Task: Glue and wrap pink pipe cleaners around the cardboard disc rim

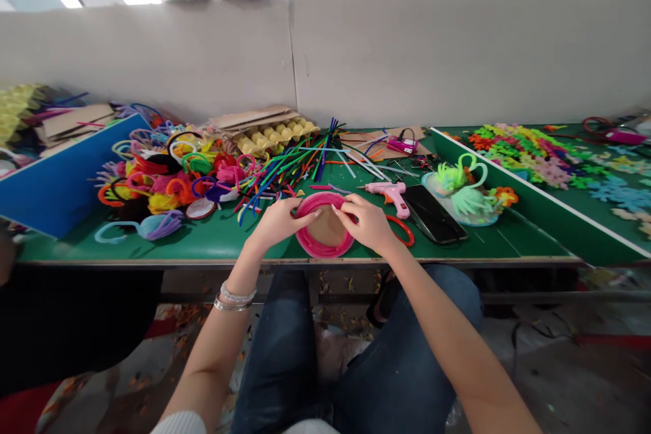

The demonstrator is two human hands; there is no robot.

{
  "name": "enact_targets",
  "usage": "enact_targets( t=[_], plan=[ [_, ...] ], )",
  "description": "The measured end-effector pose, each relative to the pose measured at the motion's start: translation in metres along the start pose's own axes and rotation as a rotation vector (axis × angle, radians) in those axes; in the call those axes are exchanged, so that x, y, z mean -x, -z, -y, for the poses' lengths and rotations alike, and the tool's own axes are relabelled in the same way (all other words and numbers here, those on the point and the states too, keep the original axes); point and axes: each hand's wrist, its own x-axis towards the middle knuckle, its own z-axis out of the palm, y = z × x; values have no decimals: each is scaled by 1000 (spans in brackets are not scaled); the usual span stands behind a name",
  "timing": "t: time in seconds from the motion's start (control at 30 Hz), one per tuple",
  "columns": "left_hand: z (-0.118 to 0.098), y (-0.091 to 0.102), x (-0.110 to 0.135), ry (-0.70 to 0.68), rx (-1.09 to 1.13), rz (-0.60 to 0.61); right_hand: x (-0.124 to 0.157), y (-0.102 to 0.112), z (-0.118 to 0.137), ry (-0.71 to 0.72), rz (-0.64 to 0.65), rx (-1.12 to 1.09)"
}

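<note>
We see both hands on 1 pink ring (325,244), a round cardboard disc wrapped in pink pipe cleaner, held at the near edge of the green table (203,241). Left hand (277,220) grips the ring's left rim, fingers curled together over the top edge, thumb on the cardboard face. Right hand (369,222) grips the right rim, fingers bunched and pinching the pink edge. 2 bracelets (234,298) on the left wrist.

Just right of the right hand: an orange ring (404,232) flat on the table, partly hidden by the hand. Behind it a pink glue gun (389,193), and beside that a black phone (435,213). Loose pipe cleaners (289,169) fan out behind the ring. Left of them, a pile of finished coloured loops (173,180). Egg tray (274,135) at the back, near the wall.
</note>
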Motion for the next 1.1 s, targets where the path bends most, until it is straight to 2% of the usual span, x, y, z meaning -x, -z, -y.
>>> enact_targets(
  t=[0.07,0.2,0.47,0.77,0.9,1.1],
  plan=[
    [-5,3,-3,-31,-33,2,0,1,0,10,-8,7],
    [-11,9,-10,-109,72,79,1,2,-1,25,-18,31],
    [-6,17,-10,-129,25,211,1,1,-1,37,-5,50],
    [12,11,-6,-109,22,179,0,5,1,-4,12,-42],
    [23,5,-3,-74,69,108,0,3,-4,-36,8,-12],
    [31,-4,1,-23,158,117,0,-6,-5,-52,49,51]
  ],
)
